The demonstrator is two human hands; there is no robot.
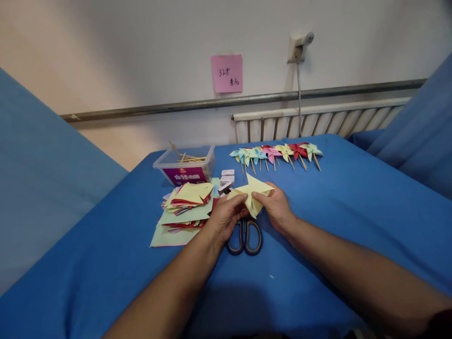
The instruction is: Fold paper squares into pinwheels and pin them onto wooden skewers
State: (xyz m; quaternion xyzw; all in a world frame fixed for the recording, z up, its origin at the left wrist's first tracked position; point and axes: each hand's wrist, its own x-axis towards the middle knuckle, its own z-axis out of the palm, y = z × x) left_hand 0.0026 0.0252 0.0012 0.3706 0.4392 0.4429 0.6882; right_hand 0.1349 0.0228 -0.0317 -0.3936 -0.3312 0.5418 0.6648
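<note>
Both hands meet over the middle of the blue table; the left hand and the right hand each pinch a side of a pale yellow paper piece, fingers closed on it, its points sticking up and out — a half-folded pinwheel shape, by the look of it. Folding it well seems to call for keeping the centre pinned while each corner is brought in, so the tips stay even; a light grip avoids creasing the blades. Scissors lie directly beneath the hands, touching neither; the stack of cut paper squares sits just beside the left hand; small white boxes and a plastic tub of sticks stand behind. Finished pinwheels line the far edge — open cloth lies to the right and near side.
</note>
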